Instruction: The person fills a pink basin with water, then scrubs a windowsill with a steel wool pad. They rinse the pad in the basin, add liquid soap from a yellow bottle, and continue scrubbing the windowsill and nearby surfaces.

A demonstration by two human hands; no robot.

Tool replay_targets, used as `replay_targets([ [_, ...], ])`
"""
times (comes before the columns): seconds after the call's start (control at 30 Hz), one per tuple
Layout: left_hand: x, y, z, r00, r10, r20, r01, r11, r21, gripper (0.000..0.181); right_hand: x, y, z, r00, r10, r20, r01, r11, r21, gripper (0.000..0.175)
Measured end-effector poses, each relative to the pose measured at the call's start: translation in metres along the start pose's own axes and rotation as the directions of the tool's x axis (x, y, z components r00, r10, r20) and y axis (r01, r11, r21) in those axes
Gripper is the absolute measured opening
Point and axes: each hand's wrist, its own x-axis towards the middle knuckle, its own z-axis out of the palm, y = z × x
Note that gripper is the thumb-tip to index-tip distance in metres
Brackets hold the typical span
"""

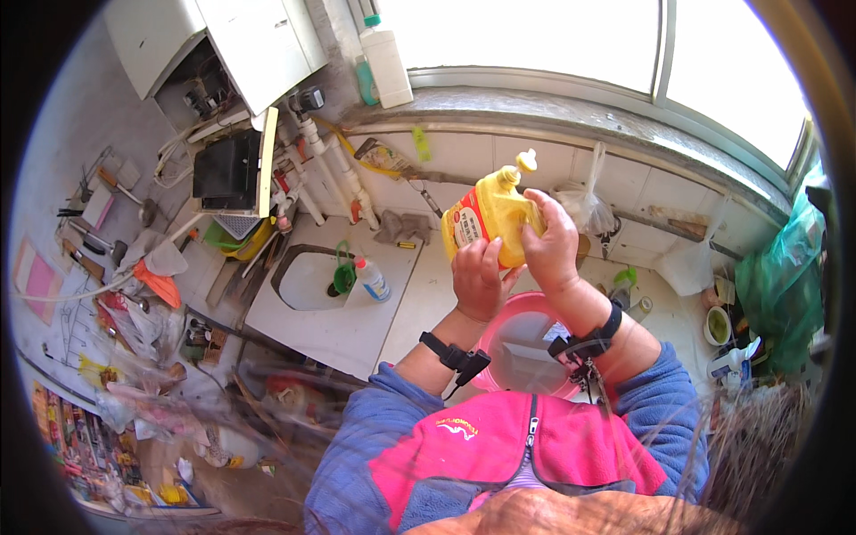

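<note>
A yellow plastic jug (495,214) with a red and white label is raised in front of me, tilted. My right hand (554,234) grips it around the handle side. Against its lower part rest the fingers of my left hand (478,277), supporting it from below. A yellow cap (526,160) sits just off the jug's neck; whether it is attached cannot be made out. Beneath my forearms stands a pink basin (491,341) with greyish liquid inside, partly hidden by my right wrist.
A white sink (301,281) lies to the left, with a green strainer (344,277) in it and a white bottle (372,279) by its edge. Plastic bags (588,207) hang along the tiled wall. At right are a green bag (782,281) and a small white bowl (718,326).
</note>
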Motion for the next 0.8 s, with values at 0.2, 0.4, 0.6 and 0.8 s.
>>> replay_targets([
  [0.2, 0.078, -0.030, -0.009, 0.998, -0.035, -0.054, 0.023, 0.979, -0.202, 0.044, 0.050, 0.011, -0.032, 0.944, -0.326, -0.045, 0.314, 0.934, -0.172, 0.029],
  [0.4, 0.087, -0.038, -0.020, 0.973, -0.223, -0.063, 0.189, 0.921, -0.340, 0.040, 0.078, 0.018, -0.063, 0.947, -0.320, 0.013, 0.312, 0.914, -0.260, 0.024],
  [0.6, 0.080, -0.033, -0.009, 0.980, -0.199, -0.012, 0.183, 0.919, -0.349, 0.037, 0.090, 0.036, -0.073, 0.910, -0.368, -0.194, 0.330, 0.922, -0.202, 0.022],
  [0.8, 0.100, -0.036, 0.004, 0.991, -0.083, 0.104, 0.111, 0.950, -0.292, 0.045, 0.077, 0.036, -0.066, 0.970, -0.237, -0.061, 0.221, 0.955, -0.197, 0.019],
])
